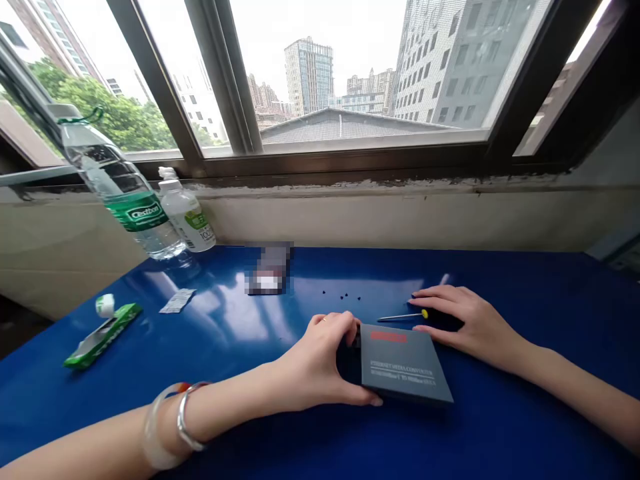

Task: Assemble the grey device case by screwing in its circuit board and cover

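**Converter (403,363) held at a blue bench (550,287) above the city**

A gray Ethernet media converter lies near the front edge of the bench, around its middle, its red-marked, white-lettered face up. The left hand (320,360) grasps its dark end, fingers curled over the top and thumb tucked along the near side. Whether the case rests flat or is slightly raised cannot be told. Bangles (173,423) circle that wrist, and the forearm comes in low from the front left corner.

The right hand (470,327) lies just beside the far corner of the case, curved over the dark handle of a yellow-collared screwdriver (425,313), with the wrist low and the forearm reaching in from the right. The grip looks light, and the thin shaft points left across the bench. A few tiny black screws (344,296) sit just beyond the converter.

On so slick a surface, parts this small appear to call for a firm hold on the case and a blade kept square to any screw head.

Toward the back left corner stand a water bottle (120,187) and a smaller bottle (185,213). A pixelated object (269,270), a paper slip (177,301) and a green packet (103,333) lie on the bench. A window (320,80) looks out on high-rise towers.
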`<state>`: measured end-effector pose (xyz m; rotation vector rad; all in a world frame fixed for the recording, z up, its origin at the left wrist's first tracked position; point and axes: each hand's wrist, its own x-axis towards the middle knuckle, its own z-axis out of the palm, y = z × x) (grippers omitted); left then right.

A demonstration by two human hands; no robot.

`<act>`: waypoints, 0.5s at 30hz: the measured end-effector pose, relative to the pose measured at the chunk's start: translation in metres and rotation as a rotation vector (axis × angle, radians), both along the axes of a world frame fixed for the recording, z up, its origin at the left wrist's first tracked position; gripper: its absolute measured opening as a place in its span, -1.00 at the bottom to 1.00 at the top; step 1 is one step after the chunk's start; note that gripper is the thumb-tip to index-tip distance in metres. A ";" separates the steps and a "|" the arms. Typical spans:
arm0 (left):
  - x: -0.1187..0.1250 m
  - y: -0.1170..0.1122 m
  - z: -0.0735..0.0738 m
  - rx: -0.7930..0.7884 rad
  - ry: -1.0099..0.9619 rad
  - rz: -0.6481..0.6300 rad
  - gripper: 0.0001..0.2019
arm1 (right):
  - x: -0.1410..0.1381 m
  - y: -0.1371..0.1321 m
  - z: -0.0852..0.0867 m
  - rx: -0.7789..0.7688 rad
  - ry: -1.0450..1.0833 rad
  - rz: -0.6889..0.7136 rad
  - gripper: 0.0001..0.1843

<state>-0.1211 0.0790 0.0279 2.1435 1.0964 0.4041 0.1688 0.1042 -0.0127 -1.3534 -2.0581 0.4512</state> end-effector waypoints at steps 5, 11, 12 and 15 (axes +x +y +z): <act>-0.002 0.008 -0.007 0.093 -0.065 -0.066 -0.46 | 0.005 0.001 -0.007 0.025 -0.014 -0.027 -0.68; -0.002 0.009 -0.007 0.051 -0.124 -0.019 -0.44 | 0.007 -0.001 -0.002 0.011 0.175 -0.139 -0.70; -0.002 0.009 -0.007 0.041 -0.123 -0.019 -0.44 | 0.008 -0.001 -0.001 0.013 0.220 -0.177 -0.69; 0.000 0.010 -0.004 0.026 -0.116 -0.021 -0.44 | 0.009 -0.002 -0.001 0.010 0.337 -0.255 -0.66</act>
